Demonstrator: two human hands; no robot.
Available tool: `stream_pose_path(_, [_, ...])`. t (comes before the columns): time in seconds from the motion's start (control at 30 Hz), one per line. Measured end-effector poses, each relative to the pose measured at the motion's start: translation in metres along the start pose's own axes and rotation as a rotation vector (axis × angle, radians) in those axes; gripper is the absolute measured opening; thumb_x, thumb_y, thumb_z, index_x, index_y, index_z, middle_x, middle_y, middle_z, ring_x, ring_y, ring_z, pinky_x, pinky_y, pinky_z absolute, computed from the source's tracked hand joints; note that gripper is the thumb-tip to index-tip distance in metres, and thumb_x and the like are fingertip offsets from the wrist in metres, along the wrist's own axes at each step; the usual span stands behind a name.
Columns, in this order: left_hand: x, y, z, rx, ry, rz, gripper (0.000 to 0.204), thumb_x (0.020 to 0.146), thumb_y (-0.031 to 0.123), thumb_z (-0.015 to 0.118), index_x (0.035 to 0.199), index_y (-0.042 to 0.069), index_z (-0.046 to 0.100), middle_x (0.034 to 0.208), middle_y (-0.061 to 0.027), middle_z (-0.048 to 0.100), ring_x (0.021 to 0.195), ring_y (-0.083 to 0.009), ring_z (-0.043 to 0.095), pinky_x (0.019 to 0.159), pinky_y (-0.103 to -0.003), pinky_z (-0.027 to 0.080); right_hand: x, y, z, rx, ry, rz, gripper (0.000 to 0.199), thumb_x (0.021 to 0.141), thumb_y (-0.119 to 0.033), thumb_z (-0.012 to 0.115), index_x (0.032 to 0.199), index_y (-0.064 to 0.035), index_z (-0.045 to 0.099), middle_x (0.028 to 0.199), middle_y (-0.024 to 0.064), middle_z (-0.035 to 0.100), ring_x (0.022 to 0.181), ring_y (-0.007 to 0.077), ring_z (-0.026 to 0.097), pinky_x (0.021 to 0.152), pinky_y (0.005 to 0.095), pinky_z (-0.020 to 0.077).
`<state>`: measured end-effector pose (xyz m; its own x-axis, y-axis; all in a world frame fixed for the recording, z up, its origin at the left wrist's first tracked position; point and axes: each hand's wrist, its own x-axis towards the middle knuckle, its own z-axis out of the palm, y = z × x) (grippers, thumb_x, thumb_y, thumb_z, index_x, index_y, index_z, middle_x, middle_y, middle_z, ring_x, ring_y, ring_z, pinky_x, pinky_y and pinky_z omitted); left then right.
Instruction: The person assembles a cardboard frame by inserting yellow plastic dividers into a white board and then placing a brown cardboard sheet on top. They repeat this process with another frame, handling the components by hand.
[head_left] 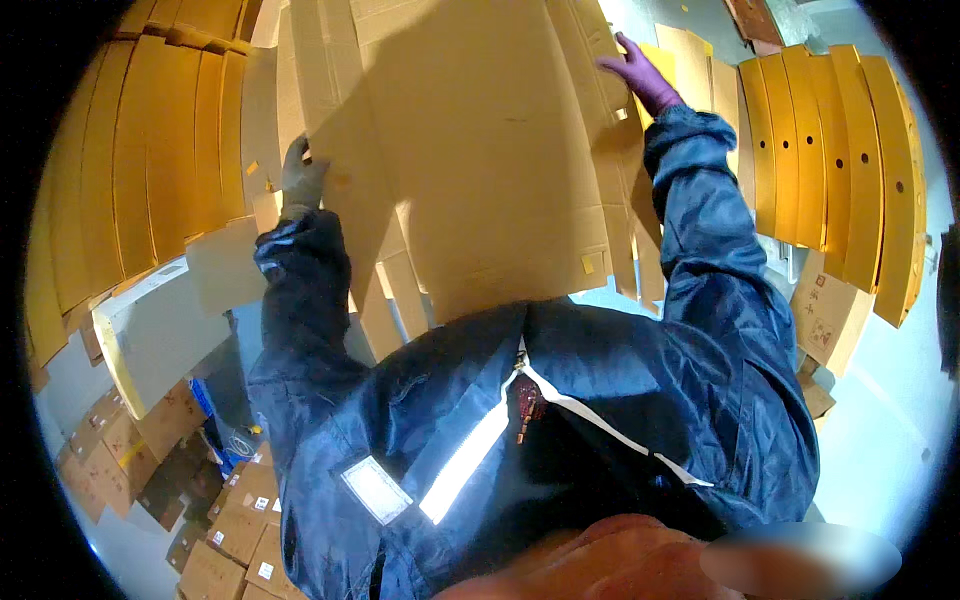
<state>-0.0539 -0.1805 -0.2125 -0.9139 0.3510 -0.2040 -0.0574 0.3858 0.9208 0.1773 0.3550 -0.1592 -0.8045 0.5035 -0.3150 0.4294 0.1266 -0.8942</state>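
Observation:
A large flattened cardboard box (pixel 490 150) with creased side panels and slotted flaps lies before me, its near edge at my waist. My left hand (pixel 303 182), in a greyish glove, is at its left side panel, fingers stretched out and a gap between finger and thumb. My right hand (pixel 648 78), in a purple glove, is beside the right edge of the sheet. Its thumb and fingers are spread apart with nothing between them. Whether either palm touches the cardboard, I cannot tell. A shadow falls across the sheet's left part.
Stacked brown cardboard sheets (pixel 160 160) stand at the left. Yellow-brown panels with round holes (pixel 840 165) stand in a row at the right, above a carton (pixel 830 318). A grey-white panel (pixel 165 320) is at my left. Several closed cartons (pixel 245 515) fill the lower left.

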Motion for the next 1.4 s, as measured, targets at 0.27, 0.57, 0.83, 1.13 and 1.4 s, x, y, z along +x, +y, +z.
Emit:
stream_pose_path(0.27, [0.075,-0.012,-0.008,-0.556,-0.141,-0.239,0.043,0.089,0.023,0.068,0.126,0.002,0.059,0.114,-0.0122,0.066,0.099,-0.0252,0.064,0.087,-0.037,0.052,0.055,0.002,0.0,0.122,0.095,-0.032,0.028,0.079,-0.014,0.068,0.103,-0.0008,0.072,0.091,0.0043,0.069,0.083,0.015,0.062,0.077,0.03,0.0507])
stream_pose_path(0.57, [0.018,0.033,0.019,-0.483,-0.144,-0.155,0.051,0.081,0.012,0.066,0.13,0.0,0.056,0.108,-0.0109,0.066,0.092,-0.0242,0.065,0.079,-0.036,0.055,0.002,0.002,0.065,-0.374,0.089,-0.029,0.038,0.088,-0.033,0.065,0.108,-0.0012,0.067,0.094,0.0123,0.068,0.089,0.0221,0.063,0.082,0.0348,0.0496])
stream_pose_path(0.83, [0.012,0.033,0.048,-0.681,-0.196,-0.21,0.046,0.083,0.018,0.069,0.125,0.002,0.059,0.115,-0.011,0.064,0.101,-0.0231,0.062,0.086,-0.038,0.053,-0.027,-0.014,0.037,0.125,-0.019,0.12,0.033,0.089,-0.032,0.064,0.108,-0.0049,0.067,0.105,0.0043,0.066,0.102,0.0183,0.06,0.092,0.0312,0.0463])
stream_pose_path(1.13, [-0.016,0.064,0.055,-0.826,-0.247,-0.413,0.061,0.093,0.041,0.063,0.142,0.008,0.048,0.133,-0.0111,0.058,0.116,-0.028,0.058,0.091,-0.044,0.052,-0.047,0.001,0.033,0.287,0.131,0.081,0.044,0.089,-0.042,0.066,0.119,-0.0089,0.064,0.108,0.0042,0.066,0.104,0.019,0.061,0.095,0.0329,0.0469])
stream_pose_path(1.4, [-0.009,0.024,0.06,-0.936,-0.407,-0.602,0.054,0.097,0.037,0.059,0.14,0.007,0.05,0.134,-0.0087,0.059,0.118,-0.0261,0.059,0.097,-0.039,0.051,-0.078,-0.019,0.012,0.417,-0.048,0.496,0.06,0.081,-0.054,0.07,0.124,-0.0131,0.064,0.116,0.0099,0.068,0.101,0.0226,0.065,0.093,0.0391,0.0504])
